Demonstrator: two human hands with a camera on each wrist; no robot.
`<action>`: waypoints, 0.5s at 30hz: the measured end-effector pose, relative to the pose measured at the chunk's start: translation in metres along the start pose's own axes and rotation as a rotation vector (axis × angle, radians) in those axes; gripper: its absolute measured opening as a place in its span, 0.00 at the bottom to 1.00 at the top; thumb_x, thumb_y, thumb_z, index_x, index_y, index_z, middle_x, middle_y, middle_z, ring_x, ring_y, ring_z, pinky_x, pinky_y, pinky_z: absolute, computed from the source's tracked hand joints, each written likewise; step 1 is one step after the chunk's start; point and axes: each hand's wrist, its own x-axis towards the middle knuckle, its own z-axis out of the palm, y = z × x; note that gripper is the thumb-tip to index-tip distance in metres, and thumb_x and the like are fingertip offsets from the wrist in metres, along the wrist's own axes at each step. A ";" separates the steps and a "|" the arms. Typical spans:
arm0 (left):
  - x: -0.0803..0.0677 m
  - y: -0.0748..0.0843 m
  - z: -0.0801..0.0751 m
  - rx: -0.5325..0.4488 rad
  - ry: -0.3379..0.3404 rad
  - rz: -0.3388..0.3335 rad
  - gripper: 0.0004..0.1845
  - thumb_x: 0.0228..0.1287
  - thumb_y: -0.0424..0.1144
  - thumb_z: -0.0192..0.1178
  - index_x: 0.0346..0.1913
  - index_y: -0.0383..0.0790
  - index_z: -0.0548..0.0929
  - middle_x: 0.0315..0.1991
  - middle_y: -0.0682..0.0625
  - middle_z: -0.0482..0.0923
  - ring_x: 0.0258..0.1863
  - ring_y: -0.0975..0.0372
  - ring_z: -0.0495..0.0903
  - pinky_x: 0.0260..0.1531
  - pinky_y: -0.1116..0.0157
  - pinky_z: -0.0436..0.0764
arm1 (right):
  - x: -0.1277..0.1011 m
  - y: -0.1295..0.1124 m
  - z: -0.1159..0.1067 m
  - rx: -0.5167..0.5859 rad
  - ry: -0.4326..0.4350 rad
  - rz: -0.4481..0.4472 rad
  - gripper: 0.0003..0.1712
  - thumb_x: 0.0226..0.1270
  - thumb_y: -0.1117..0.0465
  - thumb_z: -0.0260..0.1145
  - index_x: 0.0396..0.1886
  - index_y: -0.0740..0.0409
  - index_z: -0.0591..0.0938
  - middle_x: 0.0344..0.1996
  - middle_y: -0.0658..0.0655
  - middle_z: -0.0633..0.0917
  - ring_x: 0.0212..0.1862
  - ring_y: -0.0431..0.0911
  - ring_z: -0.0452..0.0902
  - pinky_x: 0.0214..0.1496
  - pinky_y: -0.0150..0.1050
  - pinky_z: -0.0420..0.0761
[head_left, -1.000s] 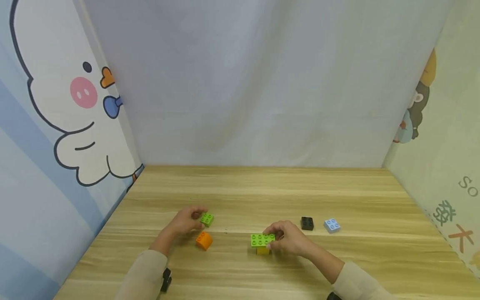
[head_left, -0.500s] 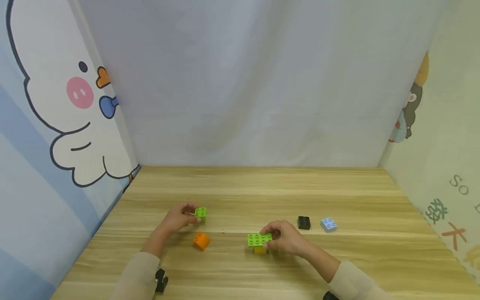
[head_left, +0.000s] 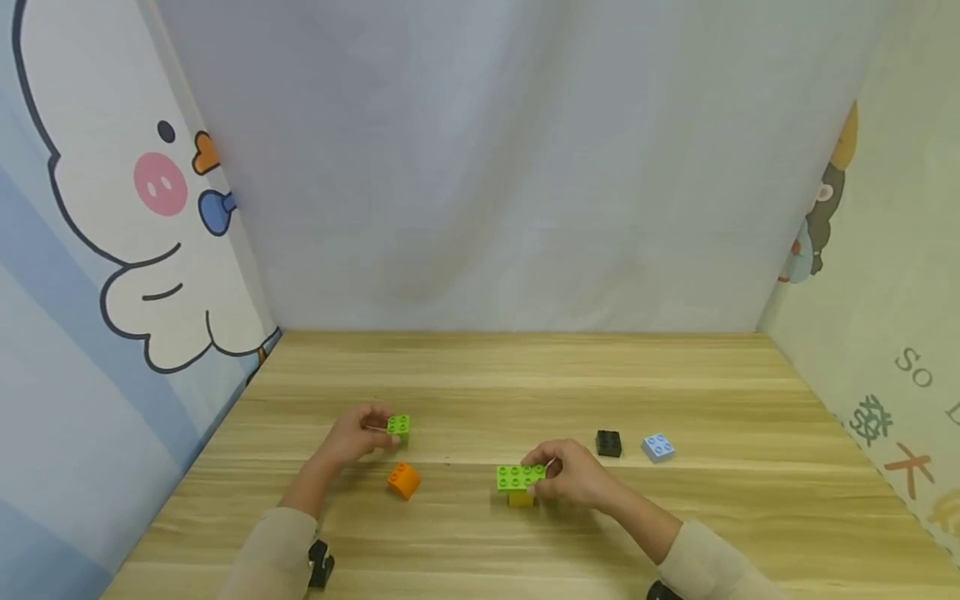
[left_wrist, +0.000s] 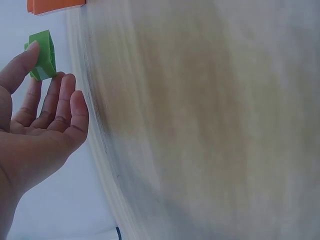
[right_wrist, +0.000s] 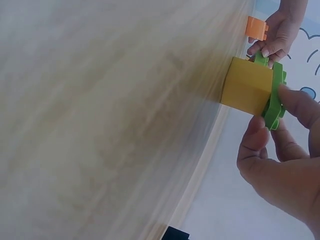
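My left hand (head_left: 352, 436) pinches a small green toy brick (head_left: 399, 427) between thumb and fingers; the left wrist view shows that green brick (left_wrist: 44, 55) lifted off the tabletop. In front of it lies an orange brick (head_left: 404, 481) with a curved side. My right hand (head_left: 573, 475) grips the right end of a flat green eight-stud brick (head_left: 516, 478), thumb on one side and fingers on the other. That plate sits on top of a yellow block (head_left: 521, 499), seen large as a yellow block (right_wrist: 247, 86) in the right wrist view.
Right of my right hand lie a black brick (head_left: 609, 443) and a light blue brick (head_left: 658, 447) on the wooden table (head_left: 480, 375). A pale curtain (head_left: 480, 167) hangs behind the table, and printed cloth walls stand at both sides.
My left hand has taken hold of the small green brick and lifted it, drawing it slightly left. My right hand keeps its grip on the flat green brick, which stays in place.
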 end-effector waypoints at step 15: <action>-0.014 0.015 0.009 0.004 0.063 0.026 0.23 0.62 0.29 0.71 0.58 0.25 0.79 0.52 0.33 0.82 0.47 0.50 0.84 0.47 0.56 0.84 | -0.002 0.004 -0.004 -0.015 -0.009 -0.008 0.18 0.57 0.72 0.75 0.48 0.70 0.84 0.42 0.57 0.84 0.38 0.45 0.76 0.39 0.33 0.78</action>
